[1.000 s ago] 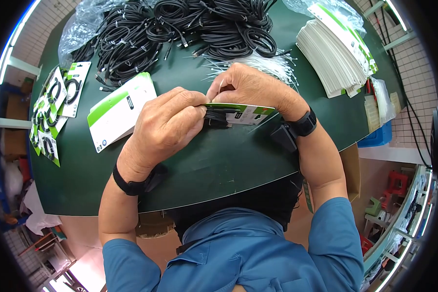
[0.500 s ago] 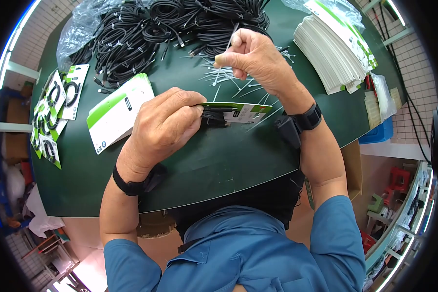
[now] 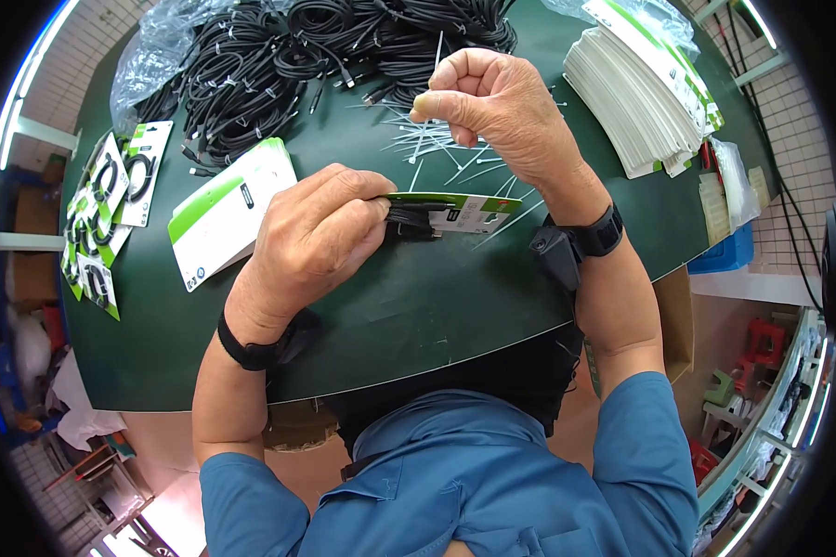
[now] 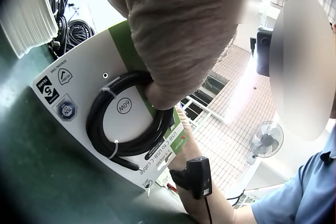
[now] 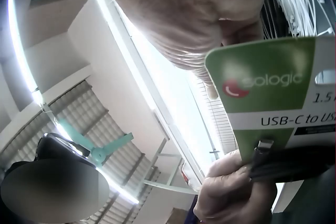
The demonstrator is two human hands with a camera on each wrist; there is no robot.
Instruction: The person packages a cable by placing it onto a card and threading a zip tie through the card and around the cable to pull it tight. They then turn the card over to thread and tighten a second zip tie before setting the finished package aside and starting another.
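Note:
My left hand [image 3: 320, 232] grips a green-and-white packaging card [image 3: 478, 213] by its edge, together with the coiled black USB-C cable [image 3: 409, 218] lying against it. In the left wrist view the cable coil [image 4: 94, 119] rests on the card's printed face, with a pale cable tie [image 4: 114, 149] around its lower part and the thumb pressing its upper side. My right hand [image 3: 506, 107] is raised beyond the card, apart from it. Between its thumb and forefinger it pinches a thin white cable tie [image 3: 439, 46] that points upward.
Loose white cable ties [image 3: 427, 144] are scattered under the right hand. Behind lies a heap of coiled black cables [image 3: 241, 84]. A card stack [image 3: 223, 223] sits left of the left hand, carded cables [image 3: 102, 195] farther left, and a taller card stack [image 3: 622, 102] at right.
My right hand has left the card's edge and moved away, over the loose ties, with a cable tie between its fingers. The left hand and its card have stayed nearly still.

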